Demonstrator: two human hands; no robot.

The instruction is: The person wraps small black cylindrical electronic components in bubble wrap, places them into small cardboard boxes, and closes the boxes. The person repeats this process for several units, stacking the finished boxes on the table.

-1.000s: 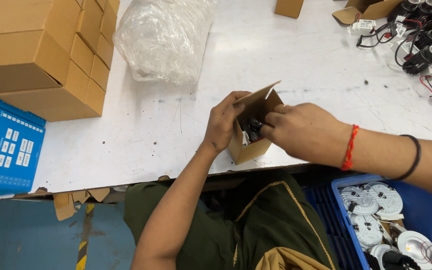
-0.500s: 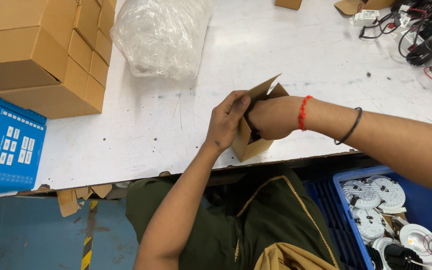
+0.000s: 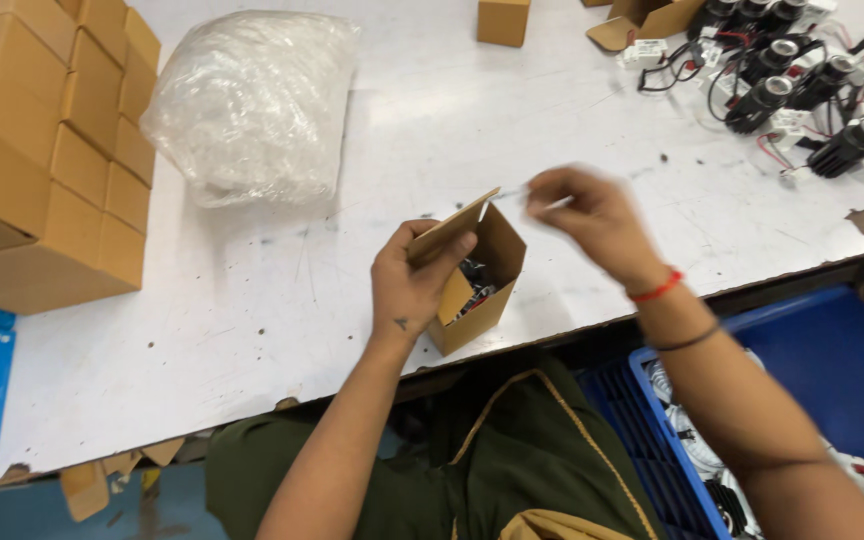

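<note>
Spreading across the view, the white desk (image 3: 252, 330) carries stacked cardboard cartons (image 3: 42, 160) and a clear plastic bag (image 3: 252, 105). Near its front edge, the left hand (image 3: 414, 285) grips a small open cardboard box (image 3: 482, 290), fingers closed over one flap. The box looks light and easily crushed, so its side walls are probably the best hold. Just beside it, the right hand (image 3: 592, 215) hangs blurred, fingers pinched on something thin that I cannot make out. Dark contents inside stay mostly hidden.

Your white table (image 3: 572, 110) carries stacked cartons (image 3: 47, 150), a plastic bag (image 3: 252, 105), a small box (image 3: 503, 20), black wired lamps (image 3: 802, 80).
</note>
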